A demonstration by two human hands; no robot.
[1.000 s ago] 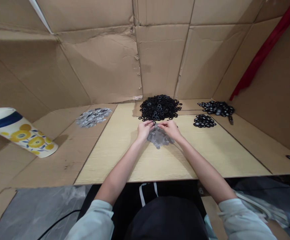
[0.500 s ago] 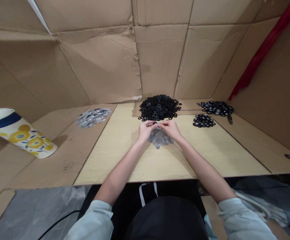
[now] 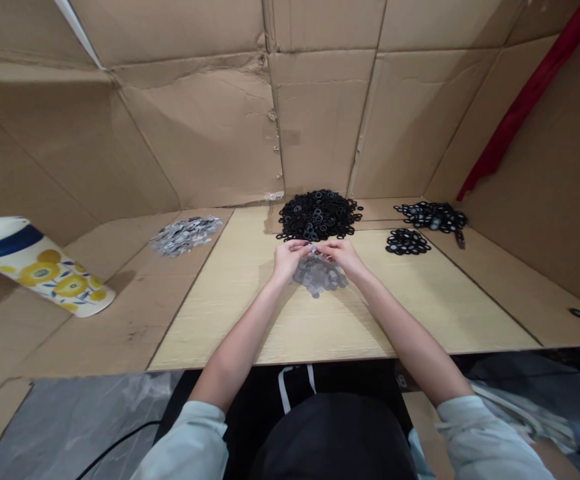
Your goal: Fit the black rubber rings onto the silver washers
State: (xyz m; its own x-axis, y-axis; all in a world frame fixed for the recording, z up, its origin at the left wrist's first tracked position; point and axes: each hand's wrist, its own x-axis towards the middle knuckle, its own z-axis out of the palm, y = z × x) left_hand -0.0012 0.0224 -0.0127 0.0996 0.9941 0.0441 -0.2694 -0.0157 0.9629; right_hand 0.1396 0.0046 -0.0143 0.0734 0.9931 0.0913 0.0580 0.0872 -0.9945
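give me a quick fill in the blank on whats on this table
1. The heap of rings beyond the hands is coloured ____.
2. The grey discs under the left hand and right hand form a ____ pile than those rings.
3. The flower-patterned cup lies at the far ____ of the view.
4. The walls around the work surface are ____.

black; smaller; left; cardboard

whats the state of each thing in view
left hand, fingertips pinched over grey discs
right hand, fingertips pinched, nearly meeting left
grey discs, loose pile under hands
black rings, loose heap
black rings with grey centres, two loose piles
left grey discs, loose pile
floral cup, lying on its side
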